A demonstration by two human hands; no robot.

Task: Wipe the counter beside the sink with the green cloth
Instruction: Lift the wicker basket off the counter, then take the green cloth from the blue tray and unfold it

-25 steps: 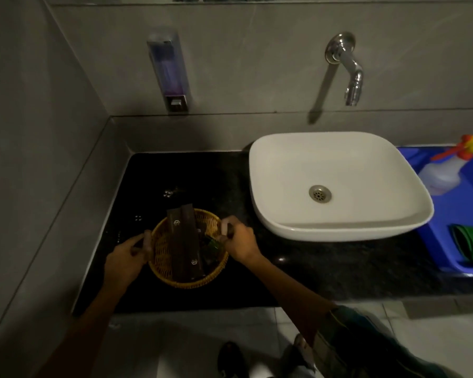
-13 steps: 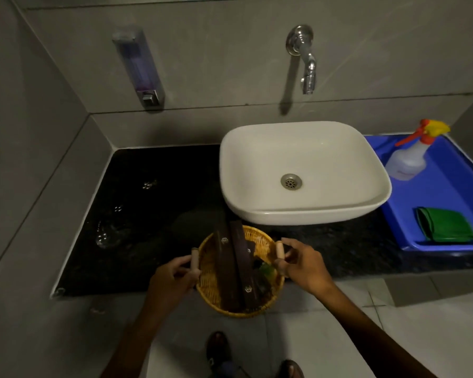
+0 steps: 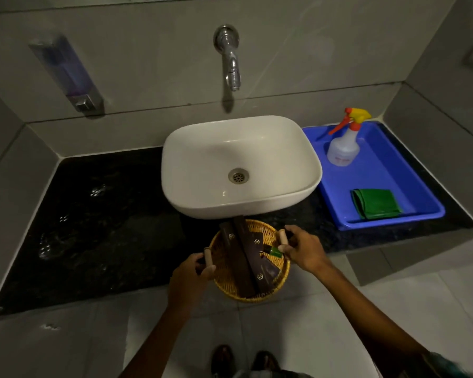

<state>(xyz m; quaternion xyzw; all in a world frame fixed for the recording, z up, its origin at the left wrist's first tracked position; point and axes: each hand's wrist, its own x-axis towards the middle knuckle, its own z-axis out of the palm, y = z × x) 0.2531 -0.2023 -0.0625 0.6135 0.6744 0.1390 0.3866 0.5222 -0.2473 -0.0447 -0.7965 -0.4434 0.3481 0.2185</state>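
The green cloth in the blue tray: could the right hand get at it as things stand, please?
Probably not yet: the right hand grips a handle of the basket. The cloth lies uncovered in the tray.

We see the cloth (image 3: 375, 202), dark green and folded into a rough square with layered edges showing along its left side. It lies flat in the near end of a blue tray (image 3: 399, 222), close to the tray's front rim, right of the sink (image 3: 241, 165). The counter (image 3: 101, 227) is black speckled stone, glossy, running along the wall on both sides of the sink. Its wide left stretch carries scattered water drops that catch the light. The sink is a white rounded-rectangular basin standing on the counter.
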